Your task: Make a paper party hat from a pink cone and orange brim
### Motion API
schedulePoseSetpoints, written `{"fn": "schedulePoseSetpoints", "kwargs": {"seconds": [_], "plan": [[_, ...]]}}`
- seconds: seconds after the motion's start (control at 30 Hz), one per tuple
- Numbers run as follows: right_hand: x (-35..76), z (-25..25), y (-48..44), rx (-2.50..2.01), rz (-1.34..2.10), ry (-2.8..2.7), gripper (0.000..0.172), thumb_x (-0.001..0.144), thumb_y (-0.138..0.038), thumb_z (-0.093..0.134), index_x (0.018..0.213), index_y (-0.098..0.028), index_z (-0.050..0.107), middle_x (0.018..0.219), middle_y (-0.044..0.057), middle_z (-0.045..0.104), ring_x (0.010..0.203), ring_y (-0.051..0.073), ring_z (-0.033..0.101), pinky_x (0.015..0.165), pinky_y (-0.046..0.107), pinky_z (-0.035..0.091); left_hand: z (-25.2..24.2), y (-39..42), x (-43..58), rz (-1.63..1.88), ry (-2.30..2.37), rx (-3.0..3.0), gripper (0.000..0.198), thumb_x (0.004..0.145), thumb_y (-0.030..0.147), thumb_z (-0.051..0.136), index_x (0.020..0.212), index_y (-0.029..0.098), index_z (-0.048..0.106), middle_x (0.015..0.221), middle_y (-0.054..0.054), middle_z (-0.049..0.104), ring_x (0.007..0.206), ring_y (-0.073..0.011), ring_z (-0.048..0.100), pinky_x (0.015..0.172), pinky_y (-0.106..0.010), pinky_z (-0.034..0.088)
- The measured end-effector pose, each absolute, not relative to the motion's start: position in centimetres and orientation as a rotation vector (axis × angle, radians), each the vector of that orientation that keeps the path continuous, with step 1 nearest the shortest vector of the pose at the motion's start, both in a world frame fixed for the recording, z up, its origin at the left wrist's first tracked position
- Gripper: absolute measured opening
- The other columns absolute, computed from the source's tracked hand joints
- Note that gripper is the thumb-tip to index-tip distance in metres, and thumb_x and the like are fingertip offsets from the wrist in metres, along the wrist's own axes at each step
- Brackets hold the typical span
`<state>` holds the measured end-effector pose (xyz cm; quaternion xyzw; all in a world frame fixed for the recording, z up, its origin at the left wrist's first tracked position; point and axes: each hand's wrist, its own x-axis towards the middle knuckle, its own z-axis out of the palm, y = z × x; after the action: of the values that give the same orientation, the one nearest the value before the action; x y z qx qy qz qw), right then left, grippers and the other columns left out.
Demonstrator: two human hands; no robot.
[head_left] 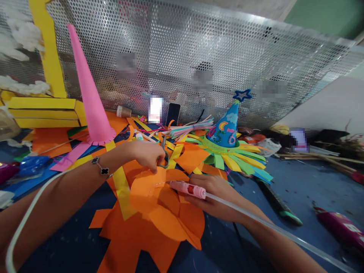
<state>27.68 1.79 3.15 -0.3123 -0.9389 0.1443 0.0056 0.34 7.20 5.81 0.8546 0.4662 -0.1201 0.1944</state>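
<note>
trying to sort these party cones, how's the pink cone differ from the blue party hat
The pink paper cone is plain, while the blue party hat carries colourful shapes and has a blue star on top. The pink cone looks taller and slimmer than the squatter blue hat. The pink cone has a narrow fringed pink base, while the blue hat has a wide ruff of green, yellow and blue paper strips. Both stand upright, point up.

The head-worn camera looks forward and down from just behind the person's left hand point(145, 155) and right hand point(210, 197), close above the blue tabletop point(287, 182), facing its far edge and a perforated metal panel point(182, 49) standing there.
</note>
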Motion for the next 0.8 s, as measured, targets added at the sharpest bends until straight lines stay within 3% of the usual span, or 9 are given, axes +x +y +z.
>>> {"fn": "schedulePoseSetpoints", "kwargs": {"seconds": [0.17,0.3,0.5,0.8], "plan": [[27.8,3.0,1.9,-0.950,0.517,-2.962,0.031,0.109,-0.045,0.048,0.114,-0.023,0.069,0.091,0.005,0.067,0.078,0.018,0.060,0.067,0.029,0.035,4.7,7.2,1.2,-0.076,1.220,2.484,0.024,0.083,0.024,0.071,0.106,0.020,0.076,0.109,-0.007,0.079,0.091,-0.0226,0.069,0.068,-0.030,0.043],[27.9,2.9,2.0,-0.953,0.532,-2.958,0.034,0.109,-0.048,0.048,0.111,-0.021,0.068,0.091,0.005,0.067,0.078,0.018,0.060,0.066,0.030,0.034,3.1,7.3,2.0,0.077,1.074,2.501,0.029,0.088,0.019,0.063,0.114,0.022,0.075,0.114,-0.005,0.079,0.097,-0.0203,0.071,0.077,-0.030,0.047],[27.7,3.1,1.9,-0.996,0.551,-2.937,0.034,0.106,-0.048,0.053,0.091,-0.020,0.062,0.085,0.003,0.066,0.073,0.017,0.058,0.064,0.030,0.030,1.3,7.5,2.6,0.112,1.026,2.507,0.021,0.085,0.020,0.066,0.103,0.024,0.076,0.105,-0.004,0.080,0.090,-0.0212,0.071,0.070,-0.032,0.044],[27.8,3.3,1.9,-0.903,0.505,-2.981,0.032,0.107,-0.044,0.051,0.093,-0.020,0.066,0.084,0.004,0.067,0.073,0.017,0.058,0.064,0.030,0.032,1.8,7.5,2.2,0.152,1.087,2.482,0.014,0.079,0.019,0.070,0.093,0.020,0.072,0.093,-0.005,0.077,0.081,-0.0207,0.067,0.065,-0.031,0.039]]}}
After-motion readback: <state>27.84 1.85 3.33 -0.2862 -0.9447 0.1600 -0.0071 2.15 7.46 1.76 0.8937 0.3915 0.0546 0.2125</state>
